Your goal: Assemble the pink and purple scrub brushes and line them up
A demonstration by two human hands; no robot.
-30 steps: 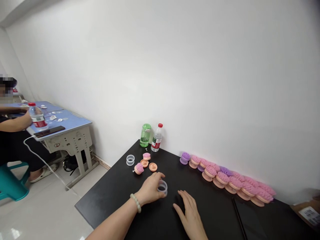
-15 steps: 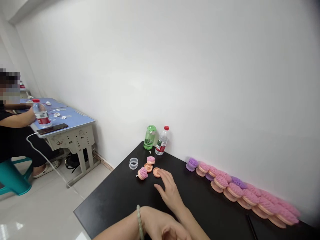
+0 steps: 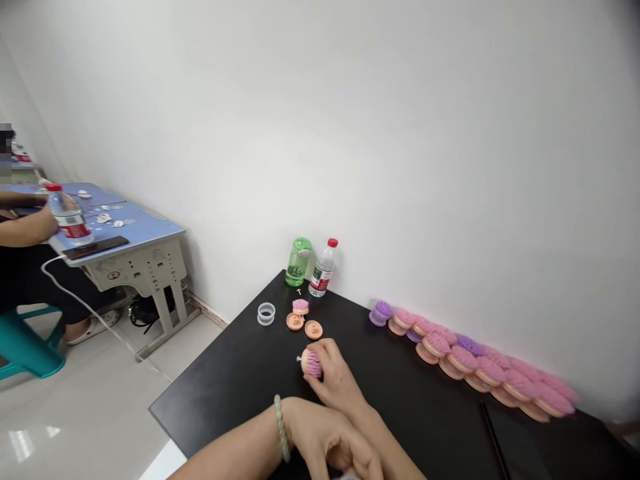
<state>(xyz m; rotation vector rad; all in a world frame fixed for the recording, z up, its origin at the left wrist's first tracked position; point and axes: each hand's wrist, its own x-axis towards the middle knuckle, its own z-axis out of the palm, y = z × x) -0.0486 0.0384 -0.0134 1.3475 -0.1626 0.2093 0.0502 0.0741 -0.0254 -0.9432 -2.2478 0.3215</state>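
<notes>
My right hand [image 3: 336, 375] is closed on a small scrubbing brush [image 3: 313, 363] with pink bristles, a peach base and a white pin sticking out to the left. Nearer to me, my left hand [image 3: 333, 437], with a beaded bracelet at the wrist, has its fingers curled. A pale, translucent bit shows beneath them at the frame's bottom edge; what it is I cannot make out. Beyond the right hand lie two peach discs, a left one [image 3: 295, 322] and a right one [image 3: 313, 329]. Behind them sits another pink-bristled brush head [image 3: 301, 307].
A translucent ring [image 3: 266, 314] and a small white pin [image 3: 299, 292] lie on the black table [image 3: 240, 380]. By the wall stand a green bottle [image 3: 298, 263] and a water bottle [image 3: 323, 268]. Several finished-looking brushes [image 3: 463, 359] line the right side, near a black pen-like stick [image 3: 494, 440].
My right hand has taken hold of the pink brush and drawn it toward me, away from the discs. My left hand stays curled near the table's front.
</notes>
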